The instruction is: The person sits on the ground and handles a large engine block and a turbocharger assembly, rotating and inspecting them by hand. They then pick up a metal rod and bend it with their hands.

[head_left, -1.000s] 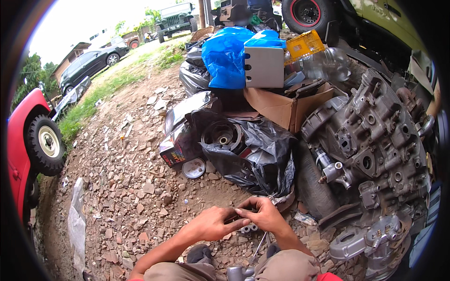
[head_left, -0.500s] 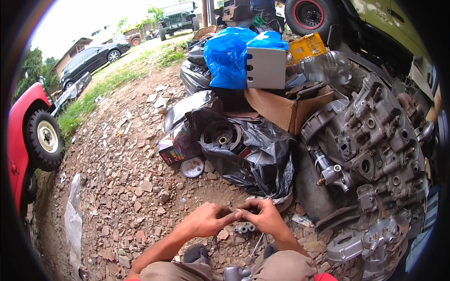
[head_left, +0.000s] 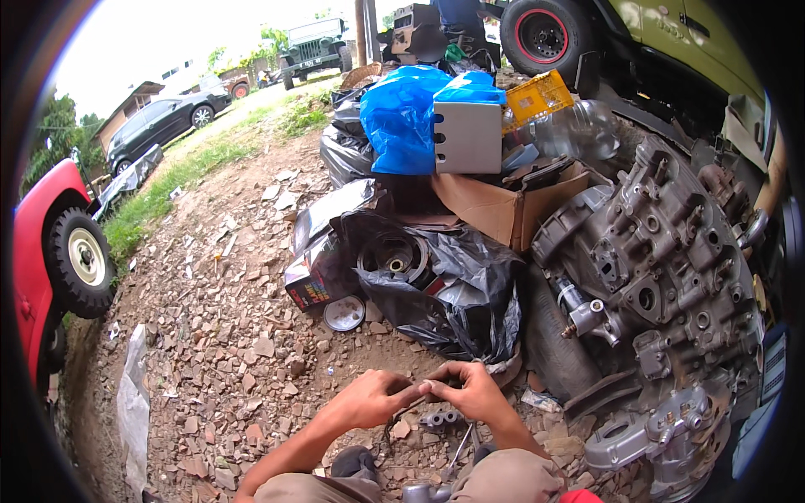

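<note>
My left hand (head_left: 371, 399) and my right hand (head_left: 471, 392) meet over the rubble in front of me, thumbs and fingertips pinched together. Whatever sits between the fingertips is too small and hidden to name. Just below them on the ground lies a small grey metal part with round holes (head_left: 442, 418). A thin metal tool (head_left: 461, 444) rests beside it, its kind unclear. Between my knees a grey metal piece with a round fitting (head_left: 422, 493) shows at the lower edge.
Ahead stands a black plastic bag (head_left: 470, 293) of metal parts, beside a white lid (head_left: 345, 313) and a printed box (head_left: 319, 281). A large engine block (head_left: 662, 251) and a grey housing (head_left: 620, 440) lie to the right. Behind are a cardboard box (head_left: 478, 205) and blue bag (head_left: 398, 121).
The view has tilted slightly, so the background sits a little lower. My hands stay pinched together in nearly the same place, with only slight finger movement.
</note>
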Demonstrator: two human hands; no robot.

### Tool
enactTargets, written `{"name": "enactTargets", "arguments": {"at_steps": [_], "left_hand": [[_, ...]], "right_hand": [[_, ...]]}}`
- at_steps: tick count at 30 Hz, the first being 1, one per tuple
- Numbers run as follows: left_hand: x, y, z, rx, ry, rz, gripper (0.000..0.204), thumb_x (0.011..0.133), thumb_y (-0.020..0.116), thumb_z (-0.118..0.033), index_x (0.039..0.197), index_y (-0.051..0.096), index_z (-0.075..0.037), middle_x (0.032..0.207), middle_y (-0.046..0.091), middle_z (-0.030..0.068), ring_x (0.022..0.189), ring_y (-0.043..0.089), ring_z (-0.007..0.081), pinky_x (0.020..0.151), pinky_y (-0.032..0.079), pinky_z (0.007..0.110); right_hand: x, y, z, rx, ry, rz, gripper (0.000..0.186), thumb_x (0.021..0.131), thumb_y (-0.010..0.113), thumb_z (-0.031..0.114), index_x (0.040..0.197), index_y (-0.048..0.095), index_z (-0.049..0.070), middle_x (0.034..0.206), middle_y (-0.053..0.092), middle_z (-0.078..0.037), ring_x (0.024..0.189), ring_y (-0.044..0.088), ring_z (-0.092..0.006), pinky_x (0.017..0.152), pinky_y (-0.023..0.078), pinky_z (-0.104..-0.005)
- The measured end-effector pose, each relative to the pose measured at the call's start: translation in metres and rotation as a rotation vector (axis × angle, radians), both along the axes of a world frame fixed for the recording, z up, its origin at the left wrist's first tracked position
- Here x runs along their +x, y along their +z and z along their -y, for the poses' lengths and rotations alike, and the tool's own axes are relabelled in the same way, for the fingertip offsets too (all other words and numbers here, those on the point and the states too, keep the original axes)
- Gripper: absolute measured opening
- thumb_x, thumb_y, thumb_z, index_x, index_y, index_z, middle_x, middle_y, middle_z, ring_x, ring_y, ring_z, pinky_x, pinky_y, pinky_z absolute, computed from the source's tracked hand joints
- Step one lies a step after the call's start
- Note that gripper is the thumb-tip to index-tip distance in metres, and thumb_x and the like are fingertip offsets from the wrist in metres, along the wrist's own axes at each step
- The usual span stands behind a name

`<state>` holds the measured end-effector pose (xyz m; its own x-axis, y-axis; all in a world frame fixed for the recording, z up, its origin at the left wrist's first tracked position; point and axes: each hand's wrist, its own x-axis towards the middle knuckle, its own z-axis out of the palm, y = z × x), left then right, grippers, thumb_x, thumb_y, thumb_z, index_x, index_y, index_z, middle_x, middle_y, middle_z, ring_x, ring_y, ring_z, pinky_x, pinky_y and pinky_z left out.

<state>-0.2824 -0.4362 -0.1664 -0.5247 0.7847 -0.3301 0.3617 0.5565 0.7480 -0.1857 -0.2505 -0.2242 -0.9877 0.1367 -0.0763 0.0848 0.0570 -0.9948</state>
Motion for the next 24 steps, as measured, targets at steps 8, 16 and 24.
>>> {"name": "enactTargets", "arguments": {"at_steps": [8, 16, 24], "left_hand": [[-0.007, -0.001, 0.008, 0.003, 0.035, 0.034, 0.063, 0.094, 0.052, -0.058, 0.101, 0.071, 0.002, 0.075, 0.068, 0.0115, 0.067, 0.061, 0.0187, 0.061, 0.047, 0.034], [-0.006, 0.000, 0.007, -0.016, 0.020, 0.023, 0.066, 0.095, 0.049, -0.060, 0.102, 0.071, 0.002, 0.075, 0.069, 0.0140, 0.067, 0.063, 0.0207, 0.062, 0.048, 0.037], [-0.006, 0.002, 0.009, 0.044, 0.062, 0.041, 0.066, 0.094, 0.051, -0.061, 0.103, 0.071, 0.002, 0.072, 0.066, 0.0141, 0.066, 0.061, 0.0199, 0.060, 0.047, 0.037]], "right_hand": [[0.004, -0.005, -0.002, -0.128, 0.009, -0.004, 0.023, 0.093, 0.070, 0.016, 0.101, 0.070, -0.005, 0.085, 0.073, -0.008, 0.078, 0.068, -0.0104, 0.072, 0.055, -0.0251], [0.003, -0.001, -0.002, -0.111, 0.018, -0.004, 0.023, 0.092, 0.071, 0.015, 0.100, 0.071, -0.006, 0.086, 0.073, -0.009, 0.079, 0.069, -0.0116, 0.073, 0.056, -0.0251], [0.006, -0.009, -0.006, -0.225, 0.000, -0.019, 0.022, 0.092, 0.070, 0.015, 0.101, 0.070, -0.006, 0.088, 0.073, -0.012, 0.080, 0.071, -0.0138, 0.075, 0.057, -0.0265]]}}
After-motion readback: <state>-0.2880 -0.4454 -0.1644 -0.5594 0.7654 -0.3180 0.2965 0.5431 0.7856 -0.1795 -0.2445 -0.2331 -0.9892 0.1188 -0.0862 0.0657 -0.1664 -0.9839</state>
